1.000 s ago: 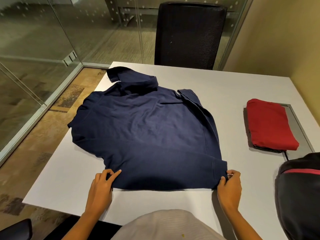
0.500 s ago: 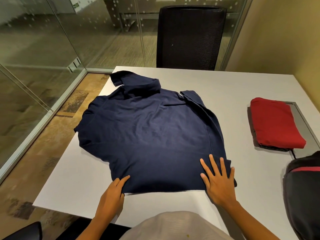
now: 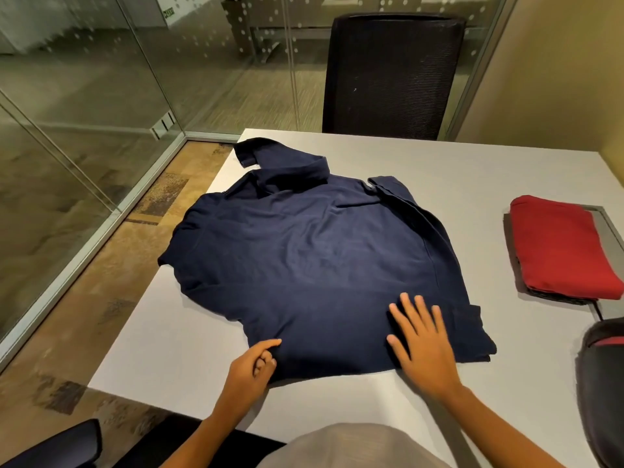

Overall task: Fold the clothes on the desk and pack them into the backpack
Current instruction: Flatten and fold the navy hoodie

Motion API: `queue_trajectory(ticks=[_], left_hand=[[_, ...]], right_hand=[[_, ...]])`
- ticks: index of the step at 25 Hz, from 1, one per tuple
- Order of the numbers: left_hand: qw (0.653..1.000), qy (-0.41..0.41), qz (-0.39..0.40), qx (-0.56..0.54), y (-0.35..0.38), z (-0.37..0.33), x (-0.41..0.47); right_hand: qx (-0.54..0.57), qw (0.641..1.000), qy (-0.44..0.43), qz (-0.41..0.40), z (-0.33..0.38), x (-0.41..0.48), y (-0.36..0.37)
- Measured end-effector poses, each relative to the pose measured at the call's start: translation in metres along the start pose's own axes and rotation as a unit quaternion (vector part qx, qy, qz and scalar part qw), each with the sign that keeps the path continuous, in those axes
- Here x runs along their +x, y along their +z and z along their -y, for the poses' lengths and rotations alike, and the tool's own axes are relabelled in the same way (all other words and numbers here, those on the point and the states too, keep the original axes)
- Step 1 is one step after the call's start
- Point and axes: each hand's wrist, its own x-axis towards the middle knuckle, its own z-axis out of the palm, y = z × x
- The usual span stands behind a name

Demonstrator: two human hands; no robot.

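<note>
Pinching the near hem of the navy polo shirt [image 3: 304, 258] with the left hand [image 3: 251, 368], fingers curled, likely anchoring it; pressing the right hand [image 3: 422, 346] flat, fingers straight and splayed, smoothing cloth spread on the counter [image 3: 456, 170].

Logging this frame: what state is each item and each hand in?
Navy shirt: spread out on the desk, not yet folded.
Red garment: folded, lying on a dark folded piece.
Backpack: only partly in view; cannot tell whether it is open or closed.
Left hand: pinches the shirt's near hem.
Right hand: flat, fingers spread, resting on the shirt.
</note>
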Motion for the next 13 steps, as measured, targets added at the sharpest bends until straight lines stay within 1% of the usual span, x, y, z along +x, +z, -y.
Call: queue_trajectory(ticks=[1,3,4,6,7,8,9,11,13], left_hand=[[0.997,-0.047,-0.054,-0.02,-0.003,-0.004,0.004],[0.977,-0.131,-0.159,-0.052,-0.01,-0.012,0.016],[0.958,-0.184,-0.208,-0.072,-0.015,-0.013,0.026],[0.901,-0.31,-0.28,-0.113,-0.031,-0.006,0.051],[0.878,-0.358,-0.291,-0.128,-0.038,0.0,0.064],[0.865,-0.388,-0.285,-0.139,-0.045,0.004,0.075],[0.861,-0.403,-0.275,-0.145,-0.053,0.009,0.087],[0.855,-0.417,-0.261,-0.165,-0.066,0.013,0.105],[0.847,-0.426,-0.256,-0.186,-0.075,0.014,0.119]], right_hand=[[0.017,0.999,-0.04,-0.006,0.02,0.002,0.005],[0.058,0.992,-0.111,0.005,0.056,0.008,0.018],[0.078,0.986,-0.146,0.014,0.072,0.011,0.024],[0.105,0.97,-0.213,0.044,0.106,0.016,0.032],[0.106,0.962,-0.247,0.057,0.122,0.016,0.034],[0.099,0.951,-0.284,0.068,0.139,0.017,0.036],[0.093,0.939,-0.322,0.074,0.156,0.018,0.037],[0.079,0.92,-0.371,0.094,0.183,0.021,0.045],[0.025,0.922,-0.375,0.089,0.197,0.024,0.056]])
